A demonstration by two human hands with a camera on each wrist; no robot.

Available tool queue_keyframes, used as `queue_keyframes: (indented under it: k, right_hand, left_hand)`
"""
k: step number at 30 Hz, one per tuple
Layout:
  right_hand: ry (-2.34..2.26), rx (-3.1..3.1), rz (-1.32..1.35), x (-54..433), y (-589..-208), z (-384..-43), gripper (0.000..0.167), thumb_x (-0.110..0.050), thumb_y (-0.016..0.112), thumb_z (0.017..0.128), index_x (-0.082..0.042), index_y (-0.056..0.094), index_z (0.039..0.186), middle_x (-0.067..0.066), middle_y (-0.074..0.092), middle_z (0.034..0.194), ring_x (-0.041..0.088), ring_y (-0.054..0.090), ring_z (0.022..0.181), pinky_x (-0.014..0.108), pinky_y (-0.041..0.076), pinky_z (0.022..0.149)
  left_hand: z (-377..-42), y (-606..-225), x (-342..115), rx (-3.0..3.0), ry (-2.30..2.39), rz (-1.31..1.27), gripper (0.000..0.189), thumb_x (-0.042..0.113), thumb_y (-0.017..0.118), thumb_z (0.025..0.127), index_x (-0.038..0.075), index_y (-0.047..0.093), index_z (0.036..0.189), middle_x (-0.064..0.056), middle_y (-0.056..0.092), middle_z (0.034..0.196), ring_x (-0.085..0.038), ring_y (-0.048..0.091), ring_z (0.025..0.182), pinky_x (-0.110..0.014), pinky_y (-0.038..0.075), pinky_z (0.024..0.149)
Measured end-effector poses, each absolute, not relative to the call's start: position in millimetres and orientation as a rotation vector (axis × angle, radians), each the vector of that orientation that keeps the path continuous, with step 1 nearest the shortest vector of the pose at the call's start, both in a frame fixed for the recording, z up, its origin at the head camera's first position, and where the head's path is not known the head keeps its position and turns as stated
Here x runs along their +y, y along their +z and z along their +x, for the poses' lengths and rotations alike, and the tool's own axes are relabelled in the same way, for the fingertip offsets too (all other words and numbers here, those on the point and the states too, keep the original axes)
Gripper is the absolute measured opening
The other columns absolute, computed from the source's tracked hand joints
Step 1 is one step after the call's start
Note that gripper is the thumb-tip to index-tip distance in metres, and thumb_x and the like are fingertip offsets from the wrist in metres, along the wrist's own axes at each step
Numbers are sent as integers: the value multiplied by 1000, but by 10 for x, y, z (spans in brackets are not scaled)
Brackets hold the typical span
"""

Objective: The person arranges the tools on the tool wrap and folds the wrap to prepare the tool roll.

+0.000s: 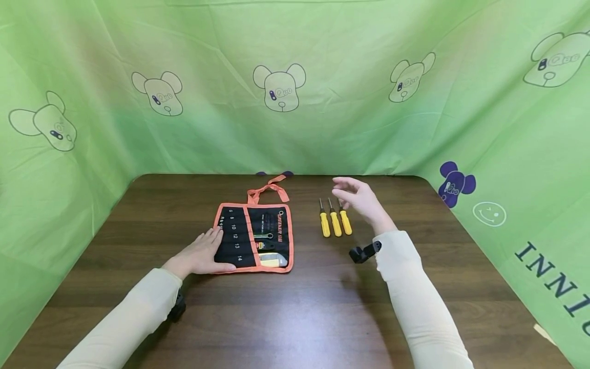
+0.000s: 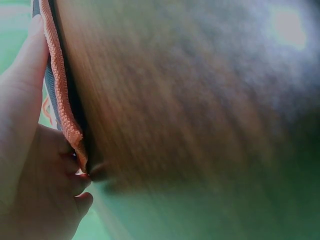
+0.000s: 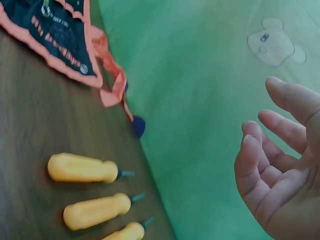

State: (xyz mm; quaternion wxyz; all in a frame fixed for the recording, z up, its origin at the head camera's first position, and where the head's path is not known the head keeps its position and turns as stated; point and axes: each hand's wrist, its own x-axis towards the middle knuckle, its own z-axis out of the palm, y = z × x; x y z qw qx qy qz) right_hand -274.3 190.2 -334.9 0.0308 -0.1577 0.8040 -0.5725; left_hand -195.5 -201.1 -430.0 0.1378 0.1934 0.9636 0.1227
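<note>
A black tool pouch (image 1: 272, 220) with orange edging lies flat on the table, its size numbers facing up. Tucked in its right-hand pockets are a small wrench (image 1: 264, 236) and a utility knife (image 1: 273, 260). My left hand (image 1: 198, 254) rests on the pouch's lower left corner, its thumb along the orange trim (image 2: 62, 95). Three screwdrivers with yellow handles (image 1: 336, 224) lie side by side to the right of the pouch, tips pointing away. Above the rightmost one hovers my right hand (image 1: 361, 200), fingers loosely bent and holding nothing.
An orange tie strap (image 1: 269, 192) trails from the pouch's top toward the table's far edge. Green printed cloth (image 1: 281, 138) hangs behind and on both sides of the brown wooden table (image 1: 286, 318).
</note>
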Motion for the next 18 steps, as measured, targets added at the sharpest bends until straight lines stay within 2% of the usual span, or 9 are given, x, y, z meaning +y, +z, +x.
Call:
queue_keyframes:
  k: [6,11,14,18]
  right_hand:
    - [-1765,2489,-426,2036,-3529,-2809,42,-6,58,90,8,46,128,7,54,94,8,52,64,29,48,60]
    - [-1742,2504,-355,2181,-3762,-2924,45,-14,60,90,3,47,130,10,54,99,12,54,71,29,49,60]
    - [-1688,2554,-334,2238,-3860,-2941,47,-18,60,91,2,46,131,13,55,105,19,57,78,27,50,61]
    - [-1651,2582,-307,2286,-3949,-2934,47,-20,60,91,2,46,130,17,53,108,34,55,88,26,49,60]
  left_hand:
    - [-1958,-4311,-2012,2791,346,560,109,70,51,77,-11,18,141,-27,13,147,-39,11,135,-51,13,106]
    - [-1956,-4316,-2012,2794,343,557,109,70,51,77,-11,18,141,-27,13,147,-39,11,135,-51,13,106]
    - [-1956,-4318,-2011,2794,345,554,109,70,51,77,-11,18,141,-27,13,147,-39,11,135,-51,13,106]
    - [-1956,-4315,-2007,2794,345,550,108,70,51,77,-11,17,142,-27,13,147,-39,11,135,-51,13,107]
